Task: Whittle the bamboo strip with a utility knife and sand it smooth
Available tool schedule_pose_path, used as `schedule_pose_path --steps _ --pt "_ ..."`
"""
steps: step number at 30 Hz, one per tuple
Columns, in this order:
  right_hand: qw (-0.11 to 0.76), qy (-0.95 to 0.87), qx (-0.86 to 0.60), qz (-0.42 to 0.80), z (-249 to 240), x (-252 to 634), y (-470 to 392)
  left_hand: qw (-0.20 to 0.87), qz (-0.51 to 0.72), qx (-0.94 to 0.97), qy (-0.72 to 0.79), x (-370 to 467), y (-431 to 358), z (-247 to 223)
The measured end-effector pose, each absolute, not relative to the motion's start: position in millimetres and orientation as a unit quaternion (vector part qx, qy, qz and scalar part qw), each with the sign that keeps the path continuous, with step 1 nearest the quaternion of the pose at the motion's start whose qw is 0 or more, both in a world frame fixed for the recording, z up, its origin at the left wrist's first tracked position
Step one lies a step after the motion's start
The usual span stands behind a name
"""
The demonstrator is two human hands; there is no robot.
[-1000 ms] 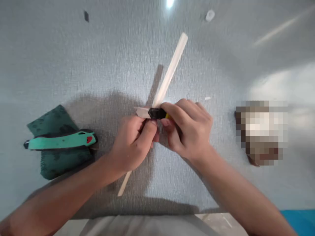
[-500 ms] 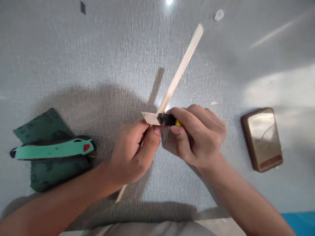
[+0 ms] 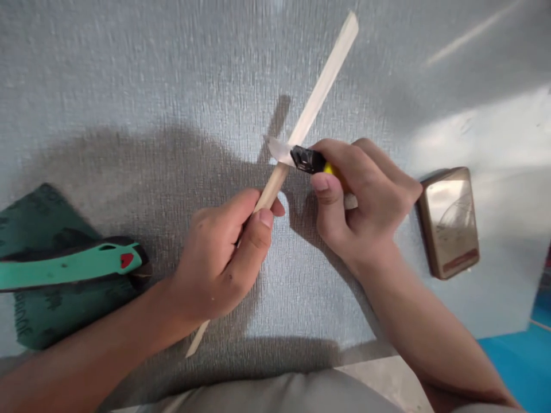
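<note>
A long, pale wooden stick [image 3: 326, 80] slants up and to the right across the head view. My left hand [image 3: 228, 255] is closed around it, thumb on top, and its thin lower end shows below the wrist. My right hand [image 3: 365, 195] grips a utility knife [image 3: 307, 159] with a black tip and a bit of yellow handle showing. The knife's bare blade lies across the stick, a little above my left fingers. Most of the handle is hidden inside my right hand.
On the left, a green-handled cutter [image 3: 71, 267] with a red mark lies over dark green sandpaper [image 3: 51, 315]. A phone in a brown case [image 3: 451, 223] rests to the right, close to my right hand. The grey table [image 3: 129, 74] has a textured surface.
The knife in my right hand has slid up along the stick, away from my left hand. My left hand keeps its hold. The whole view has shifted slightly.
</note>
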State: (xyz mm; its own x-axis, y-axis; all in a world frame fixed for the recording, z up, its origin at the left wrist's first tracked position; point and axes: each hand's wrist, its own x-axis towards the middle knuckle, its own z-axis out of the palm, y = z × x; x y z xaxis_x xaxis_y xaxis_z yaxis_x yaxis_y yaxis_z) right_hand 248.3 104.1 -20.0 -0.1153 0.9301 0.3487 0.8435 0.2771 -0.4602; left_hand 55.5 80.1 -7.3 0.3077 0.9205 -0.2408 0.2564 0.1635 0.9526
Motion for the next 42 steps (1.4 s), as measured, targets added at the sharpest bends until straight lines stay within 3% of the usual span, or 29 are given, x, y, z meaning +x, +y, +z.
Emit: schedule_pose_path --steps 15,21,26,37,42 --pt "0.241 -0.765 -0.590 0.091 -13 251 102 0.550 0.300 0.579 0.522 58 81 -7" --pt "0.317 -0.807 -0.497 0.044 -28 251 100 0.515 0.289 0.605 0.534 55 76 -10" --pt "0.312 -0.806 -0.499 0.057 -33 250 97 0.489 0.256 0.645 0.529 50 77 -12" --pt "0.321 -0.778 -0.534 0.082 -33 252 99 0.543 0.274 0.618 0.498 54 78 -14" --pt "0.268 -0.804 -0.523 0.090 -34 254 96 0.529 0.293 0.627 0.491 53 79 -14"
